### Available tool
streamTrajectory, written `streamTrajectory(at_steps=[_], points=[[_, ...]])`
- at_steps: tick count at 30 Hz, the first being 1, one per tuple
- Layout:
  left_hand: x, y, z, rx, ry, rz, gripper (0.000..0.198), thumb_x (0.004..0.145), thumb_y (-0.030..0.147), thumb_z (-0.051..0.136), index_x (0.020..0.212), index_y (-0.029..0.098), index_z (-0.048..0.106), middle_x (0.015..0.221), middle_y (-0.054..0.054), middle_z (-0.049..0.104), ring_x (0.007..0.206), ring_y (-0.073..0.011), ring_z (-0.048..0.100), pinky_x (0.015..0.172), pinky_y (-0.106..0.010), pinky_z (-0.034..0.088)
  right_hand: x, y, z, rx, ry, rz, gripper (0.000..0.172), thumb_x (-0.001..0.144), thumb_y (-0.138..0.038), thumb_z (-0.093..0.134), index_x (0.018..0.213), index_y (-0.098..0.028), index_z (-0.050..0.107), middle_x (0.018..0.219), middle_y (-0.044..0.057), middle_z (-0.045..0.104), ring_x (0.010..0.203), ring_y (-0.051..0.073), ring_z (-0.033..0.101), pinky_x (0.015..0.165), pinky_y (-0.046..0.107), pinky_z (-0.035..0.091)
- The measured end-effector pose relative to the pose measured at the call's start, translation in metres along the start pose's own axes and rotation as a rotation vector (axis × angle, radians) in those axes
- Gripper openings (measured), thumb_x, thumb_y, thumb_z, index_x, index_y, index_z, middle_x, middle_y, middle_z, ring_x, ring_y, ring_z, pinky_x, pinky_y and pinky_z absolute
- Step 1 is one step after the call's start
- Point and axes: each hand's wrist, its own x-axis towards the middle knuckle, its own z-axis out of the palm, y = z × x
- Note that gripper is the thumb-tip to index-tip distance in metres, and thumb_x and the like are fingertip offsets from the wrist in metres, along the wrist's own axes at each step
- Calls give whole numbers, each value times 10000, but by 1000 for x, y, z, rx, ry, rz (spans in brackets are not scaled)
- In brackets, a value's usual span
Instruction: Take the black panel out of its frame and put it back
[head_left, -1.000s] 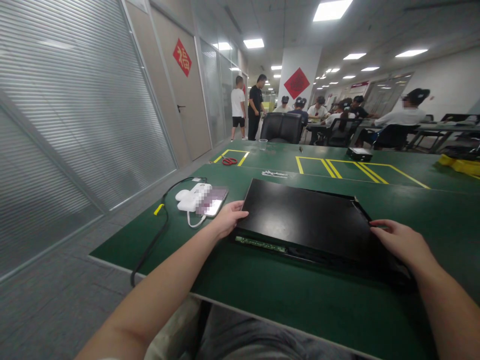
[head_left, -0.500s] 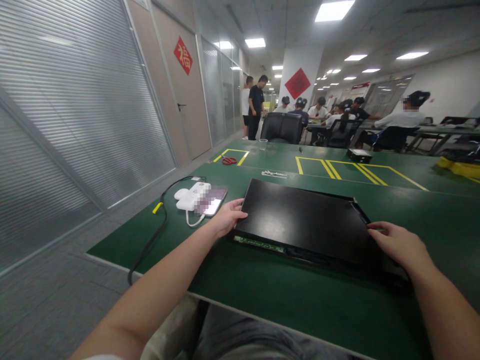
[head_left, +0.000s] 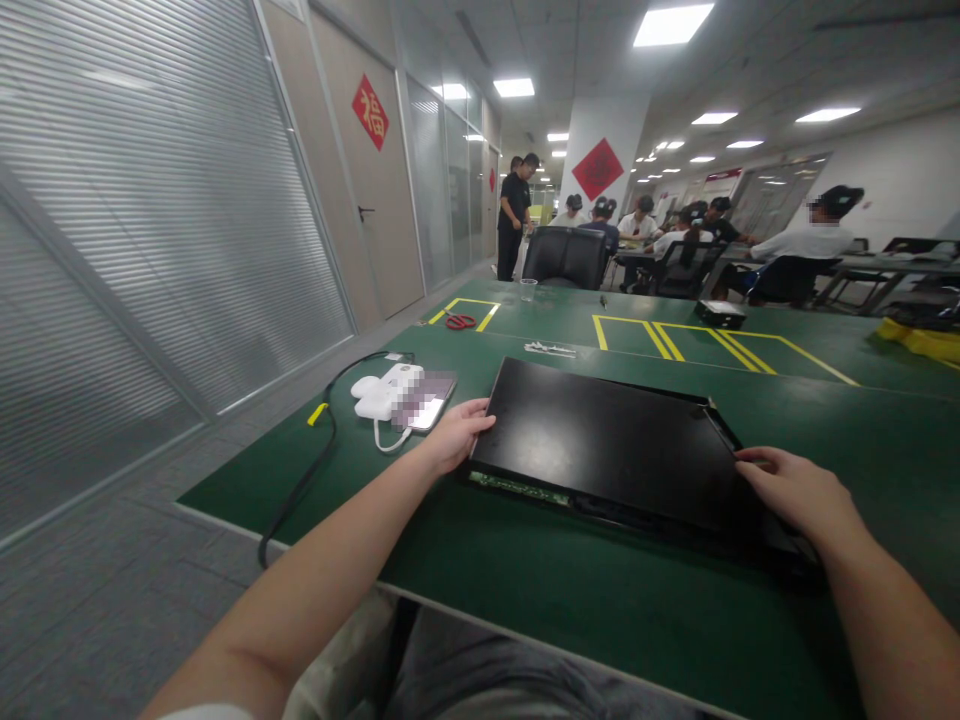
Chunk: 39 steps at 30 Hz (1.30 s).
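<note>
Against the earlier frames, both hands keep the same grip, and the black panel (head_left: 600,435) lies nearly where it was. The visible change is in the background, where a person in white is now almost hidden behind a person in black (head_left: 514,215).

The panel rests over a black frame (head_left: 637,512) on the green counter (head_left: 525,590), in front of the wearer. The left hand (head_left: 456,438) pinches its left edge, thumb on top; the right hand (head_left: 799,490) pinches its right edge, with some fingers hidden. A green circuit strip (head_left: 517,488) shows along the near left edge.

A band of bare green lies between the panel and the counter's near edge. Leftward, a phone (head_left: 433,408) and white device (head_left: 386,395) sit near the left hand; beyond the far edge lie white pieces (head_left: 550,349).
</note>
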Motion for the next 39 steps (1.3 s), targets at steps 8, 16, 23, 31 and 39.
streamTrajectory(at_steps=[8,16,23,31,39], points=[[-7,4,8,-12,-20,43,418,684,74,797,1094,126,732,1096,-131,774,1022,-257,734,920,-356,566,-1,-2,-3,-14,-62,17,403,809,-481,527,1075,-289,762,1123,74,764,1012,332,685,813,430,528],[-6,4,6,121,-65,118,407,688,205,814,1091,166,769,1143,-111,766,1181,-321,662,1051,-451,489,1,3,3,-11,-18,-2,369,797,-480,543,1031,-311,774,1105,69,769,982,332,692,774,427,534],[4,2,-11,536,178,287,328,614,152,828,939,187,812,1399,-141,590,1399,-352,475,1202,-443,316,1,-1,1,-3,-27,6,354,793,-483,558,1012,-308,774,1093,82,766,974,324,695,771,423,542],[13,-8,-18,659,161,268,316,603,133,804,911,203,801,1316,-134,618,1366,-362,486,1212,-461,290,1,-1,1,-17,-31,4,362,795,-474,555,1025,-302,776,1096,89,765,970,325,694,765,418,535],[14,-9,-10,1093,172,240,380,789,192,679,1157,115,736,1396,-176,546,1367,-297,501,1213,-394,307,-1,-3,0,-66,-47,21,460,799,-498,486,1097,-295,771,1110,54,769,999,319,696,771,404,535]])
